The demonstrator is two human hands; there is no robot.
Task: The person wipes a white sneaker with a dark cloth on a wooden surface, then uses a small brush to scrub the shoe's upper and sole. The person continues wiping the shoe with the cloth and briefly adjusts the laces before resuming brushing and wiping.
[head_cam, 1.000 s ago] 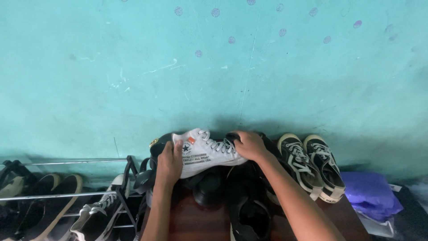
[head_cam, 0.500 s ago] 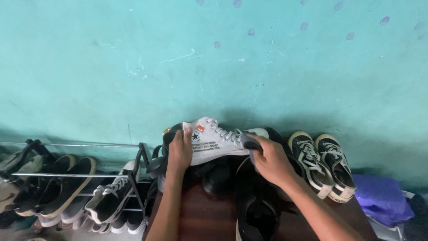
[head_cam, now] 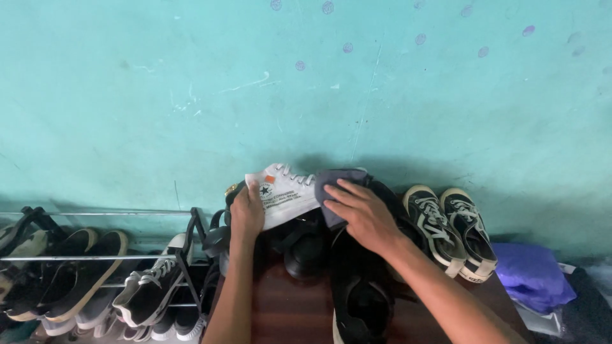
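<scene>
dim, even light; soft shadows, slight wide-angle edge bending.

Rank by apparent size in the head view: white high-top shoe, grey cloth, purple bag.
1. purple bag
2. white high-top shoe, partly hidden under the cloth and both hands, so its place against the bag is unsure
3. grey cloth
</scene>
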